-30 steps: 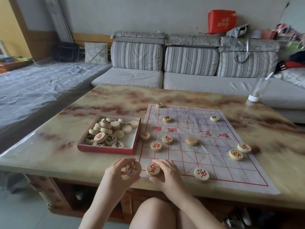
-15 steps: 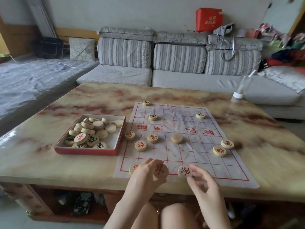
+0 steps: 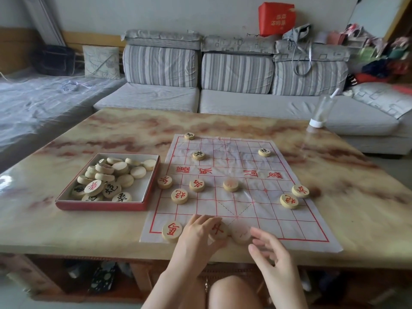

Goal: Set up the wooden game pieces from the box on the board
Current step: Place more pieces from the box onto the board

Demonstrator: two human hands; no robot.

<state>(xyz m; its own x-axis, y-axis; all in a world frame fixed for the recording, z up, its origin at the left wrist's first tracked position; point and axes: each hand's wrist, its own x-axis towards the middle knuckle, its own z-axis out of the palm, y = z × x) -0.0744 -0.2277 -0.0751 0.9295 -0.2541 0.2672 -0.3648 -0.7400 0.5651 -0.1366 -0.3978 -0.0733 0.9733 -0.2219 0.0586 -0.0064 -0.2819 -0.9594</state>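
My left hand point(image 3: 198, 238) pinches the round red-lettered wooden piece point(image 3: 218, 230), right hand point(image 3: 275, 264) loose and empty; I'd centre it on a grid crossing.

Room as I see it from my seat: a glossy marbled low table point(image 3: 124, 130) stands before me, with a grey striped sofa point(image 3: 236, 72) behind it against a pale wall point(image 3: 156, 12). A red bag point(image 3: 276, 17) sits on the sofa back, and a plastic-covered couch section point(image 3: 33, 103) lies at left.

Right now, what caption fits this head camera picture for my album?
Left hand holds a red-marked piece on the paper board; more wait in the box.
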